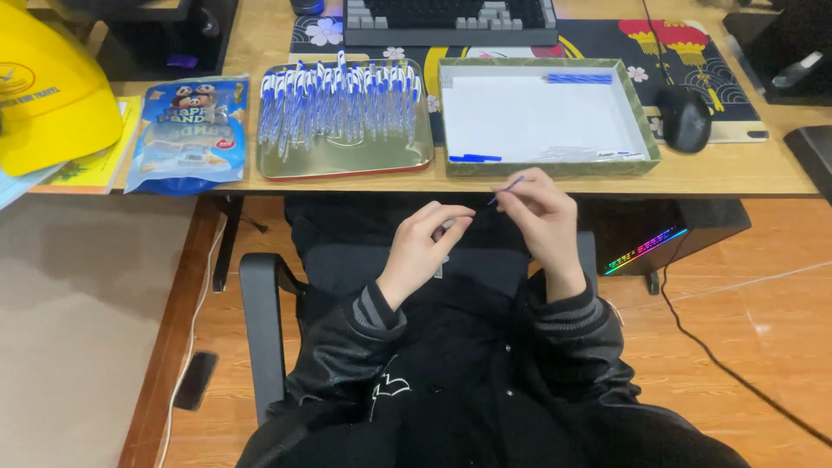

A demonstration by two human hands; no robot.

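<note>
Right hand point(544, 217) pinching thin blue pen refill point(505, 191) over the lap, long axis slanting up-right, tip down-left. Left hand point(425, 247) fingers curled closed, contents unclear.

keyboard point(451, 19) cut by top edge, yellow helmet point(48, 91) cropped left, left hand point(423, 247) contents hidden
</note>
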